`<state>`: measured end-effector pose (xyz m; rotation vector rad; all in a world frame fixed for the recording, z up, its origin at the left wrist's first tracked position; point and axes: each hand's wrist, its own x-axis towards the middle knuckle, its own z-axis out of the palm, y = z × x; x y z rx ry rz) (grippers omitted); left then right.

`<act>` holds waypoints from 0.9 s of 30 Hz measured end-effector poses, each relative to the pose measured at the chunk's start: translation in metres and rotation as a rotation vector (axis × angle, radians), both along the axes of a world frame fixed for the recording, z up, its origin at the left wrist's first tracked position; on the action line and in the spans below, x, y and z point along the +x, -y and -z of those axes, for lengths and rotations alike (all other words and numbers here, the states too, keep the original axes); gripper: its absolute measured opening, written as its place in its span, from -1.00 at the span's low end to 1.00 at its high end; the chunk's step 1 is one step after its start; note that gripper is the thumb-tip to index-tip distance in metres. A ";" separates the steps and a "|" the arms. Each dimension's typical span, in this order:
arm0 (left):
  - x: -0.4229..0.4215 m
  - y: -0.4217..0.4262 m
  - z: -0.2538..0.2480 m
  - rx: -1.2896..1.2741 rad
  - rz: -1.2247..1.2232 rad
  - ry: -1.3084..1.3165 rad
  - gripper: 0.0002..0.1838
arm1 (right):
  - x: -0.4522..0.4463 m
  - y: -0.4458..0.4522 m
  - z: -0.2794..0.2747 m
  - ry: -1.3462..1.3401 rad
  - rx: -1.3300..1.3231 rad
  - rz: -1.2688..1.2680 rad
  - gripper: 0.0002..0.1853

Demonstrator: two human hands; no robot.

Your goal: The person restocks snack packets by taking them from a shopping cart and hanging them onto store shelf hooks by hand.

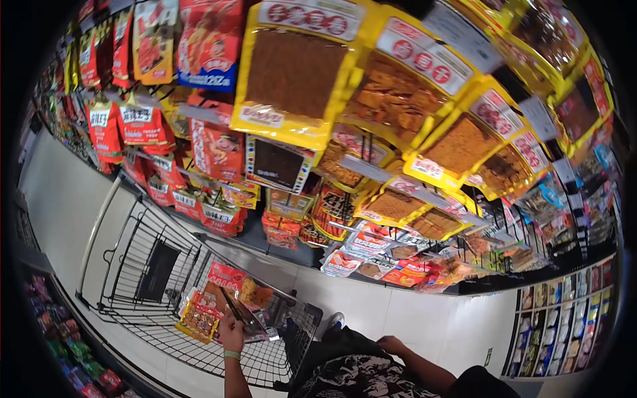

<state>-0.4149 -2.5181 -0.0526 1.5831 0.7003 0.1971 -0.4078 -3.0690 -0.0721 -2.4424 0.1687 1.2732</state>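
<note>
My left hand (232, 333), with a green band at the wrist, is closed on a thin dark packet (240, 309), seen nearly edge-on over the shopping cart (126, 308). Below and around it in the cart are a red snack bag (224, 274) and a yellow-edged snack packet (198, 324). Beside my black shorts hangs my right hand (391, 345), small in view. Its fingers are partly hidden, so I cannot make out whether they hold anything.
Yellow snack packets (292, 73) hang in rows on the shelf rack ahead, with red bags (142, 123) to their left. Packaged goods (66, 328) line the lower left. Another shelf (564, 325) stands at the right. Pale floor tiles (424, 318) run between.
</note>
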 end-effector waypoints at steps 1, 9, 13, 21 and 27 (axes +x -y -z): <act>0.007 0.000 -0.027 -0.006 0.075 0.030 -0.87 | 0.009 -0.007 -0.005 -0.027 0.043 0.130 -0.67; 0.031 0.039 -0.138 -0.589 0.097 0.288 -0.65 | 0.077 -0.057 -0.047 0.139 0.487 0.217 -0.70; 0.067 0.085 -0.216 -1.029 0.110 0.411 -0.48 | 0.102 -0.107 -0.146 -0.161 0.887 0.361 -0.53; 0.096 0.148 -0.231 -1.254 0.289 0.332 -0.50 | 0.083 -0.107 -0.219 -0.296 1.632 0.717 -0.47; 0.101 0.189 -0.249 -1.315 0.461 0.412 -0.38 | 0.068 -0.087 -0.232 -0.028 1.453 1.078 -0.55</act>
